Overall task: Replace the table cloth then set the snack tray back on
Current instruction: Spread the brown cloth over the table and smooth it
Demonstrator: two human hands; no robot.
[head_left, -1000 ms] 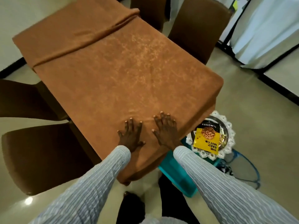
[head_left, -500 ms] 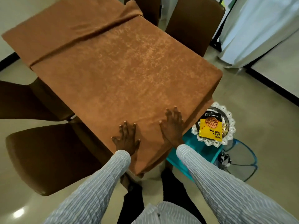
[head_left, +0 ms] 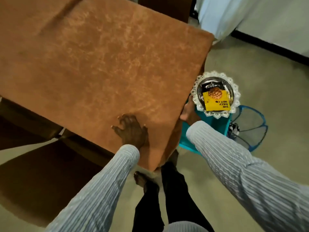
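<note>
Far left: two brown chairs (head_left: 41, 173) tucked against the counter's left edge, seats partly under the overhang. Rust-brown table cloth (head_left: 100, 64) covers the whole counter, draped over the near and right edges, a soft fold ridge running across the far left part. Left hand (head_left: 132, 131) lies palm down on the cloth near the near right corner, grip wide, fingers spread flat, holding nothing. Striped pale sleeve (head_left: 100, 190) runs back from it to the bottom edge. Below the counter corner, bare feet and black trousers (head_left: 167, 198) on the beige floor (head_left: 250, 64). Right hand (head_left: 188, 113) is down past the right edge of the counter, touching the hanging side of the cloth; mostly hidden by the cloth edge and sleeve, so grip state cannot be told. Just right of it, the snack tray (head_left: 235, 91), round, silver centre, white scalloped rim, sits off the counter on a teal stool (head_left: 215, 124) beside the counter's right side. A yellow-and-black almond packet (head_left: 216, 102) lies flat in the tray. Right of the stool, a blue mesh basket (head_left: 250, 129) on the floor, touching or just beside the stool. Top right: pale curtain (head_left: 234, 14) hanging to the floor.
</note>
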